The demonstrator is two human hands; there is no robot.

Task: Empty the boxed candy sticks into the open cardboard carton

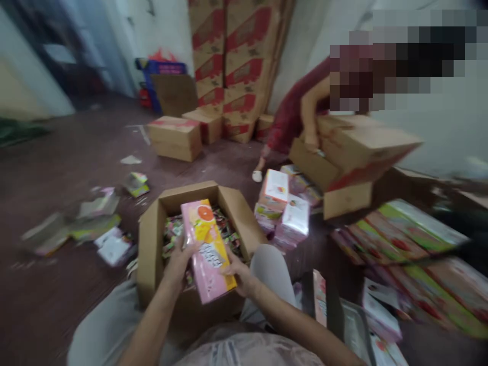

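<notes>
A pink and yellow printed box (209,251) with a citrus picture on its front is held between my two hands. My left hand (182,256) grips its left side, and my right hand (238,274) closes around its lower right edge. Below it stands an open cardboard carton (148,254) between my legs, filled with many small wrapped pieces (173,231). The held box hides the middle of those contents.
Stacked printed boxes (276,188) stand right of the carton. Rows of packs (400,239) lie further right. Torn packaging (91,213) litters the floor at left. Another person's hand (313,142) is on a tilted large carton (366,147). Tall cartons (244,61) stand behind.
</notes>
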